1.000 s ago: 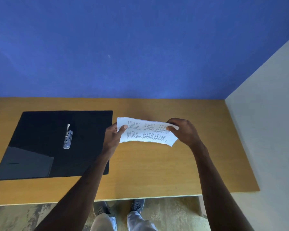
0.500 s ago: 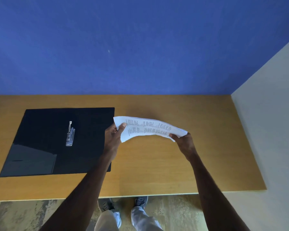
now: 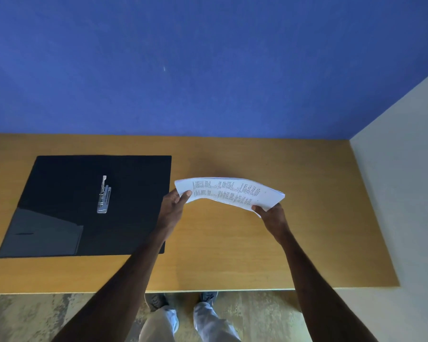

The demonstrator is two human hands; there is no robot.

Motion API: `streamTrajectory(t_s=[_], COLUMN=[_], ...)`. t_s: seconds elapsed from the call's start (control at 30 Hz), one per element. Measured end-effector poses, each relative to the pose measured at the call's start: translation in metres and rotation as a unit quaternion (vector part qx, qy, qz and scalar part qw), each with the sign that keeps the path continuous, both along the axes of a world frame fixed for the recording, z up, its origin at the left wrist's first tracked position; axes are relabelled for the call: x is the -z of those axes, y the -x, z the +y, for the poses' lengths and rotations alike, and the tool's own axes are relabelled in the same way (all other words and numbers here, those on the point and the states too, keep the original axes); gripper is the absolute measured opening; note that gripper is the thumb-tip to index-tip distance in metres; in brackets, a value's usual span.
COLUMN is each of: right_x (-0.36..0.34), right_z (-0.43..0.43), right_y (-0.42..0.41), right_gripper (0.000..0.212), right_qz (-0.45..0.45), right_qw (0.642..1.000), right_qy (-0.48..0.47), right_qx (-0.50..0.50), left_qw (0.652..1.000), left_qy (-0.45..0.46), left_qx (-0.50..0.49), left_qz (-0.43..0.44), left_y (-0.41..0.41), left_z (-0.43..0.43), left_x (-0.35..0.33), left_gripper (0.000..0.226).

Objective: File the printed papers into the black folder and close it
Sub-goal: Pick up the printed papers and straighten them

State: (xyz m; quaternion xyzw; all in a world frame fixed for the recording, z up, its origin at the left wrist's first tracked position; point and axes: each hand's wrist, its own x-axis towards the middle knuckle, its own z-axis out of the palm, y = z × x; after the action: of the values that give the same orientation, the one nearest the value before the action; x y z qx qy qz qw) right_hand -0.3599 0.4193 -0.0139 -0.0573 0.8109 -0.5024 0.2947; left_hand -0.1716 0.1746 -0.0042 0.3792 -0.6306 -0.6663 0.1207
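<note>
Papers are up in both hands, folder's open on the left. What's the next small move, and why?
Probably carry the papers left over the open folder, toward its metal clip. Both the left hand and right hand hold them above bare table.

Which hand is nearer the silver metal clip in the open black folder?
Left. The left hand grips the printed papers just beyond the open black folder's right edge, a short way right of the silver metal clip. The right hand holds the papers' far end, farther right.
</note>
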Motion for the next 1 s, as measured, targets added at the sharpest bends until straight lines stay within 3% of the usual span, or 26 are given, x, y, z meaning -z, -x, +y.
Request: streamTrajectory(t_s=[0.23, 0.33, 0.47, 0.7, 0.83, 1.0], right_x=[-0.017, -0.048, -0.096, -0.157, -0.161, -0.154], right_z=[0.006, 0.006, -0.017, -0.078, -0.115, -0.148], right_y=[0.010, 0.029, 0.065, 0.073, 0.048, 0.017], right_gripper=[0.032, 0.022, 0.006, 0.027, 0.028, 0.020], right_qz=[-0.037, 0.006, 0.157, 0.272, 0.290, 0.302], right_qw=[0.999, 0.997, 0.979, 0.873, 0.864, 0.881], right_qy=[0.030, 0.080, -0.001, -0.239, -0.218, -0.167], right_qx=[-0.001, -0.014, -0.130, -0.327, -0.349, -0.325], left_qw=[0.999, 0.997, 0.993, 0.989, 0.988, 0.987], left_qy=[0.026, 0.068, 0.109, 0.143, 0.144, 0.139], left_qx=[0.017, 0.034, 0.044, 0.040, 0.047, 0.067], left_qz=[0.013, -0.011, -0.018, -0.025, -0.038, -0.033], left_y=[0.005, 0.009, 0.015, 0.003, -0.002, -0.012], left_z=[-0.018, -0.030, -0.042, -0.073, -0.090, -0.111], left_x=[-0.003, -0.017, -0.040, -0.073, -0.086, -0.094], left_gripper=[0.027, 0.026, 0.028, 0.027, 0.025, 0.027])
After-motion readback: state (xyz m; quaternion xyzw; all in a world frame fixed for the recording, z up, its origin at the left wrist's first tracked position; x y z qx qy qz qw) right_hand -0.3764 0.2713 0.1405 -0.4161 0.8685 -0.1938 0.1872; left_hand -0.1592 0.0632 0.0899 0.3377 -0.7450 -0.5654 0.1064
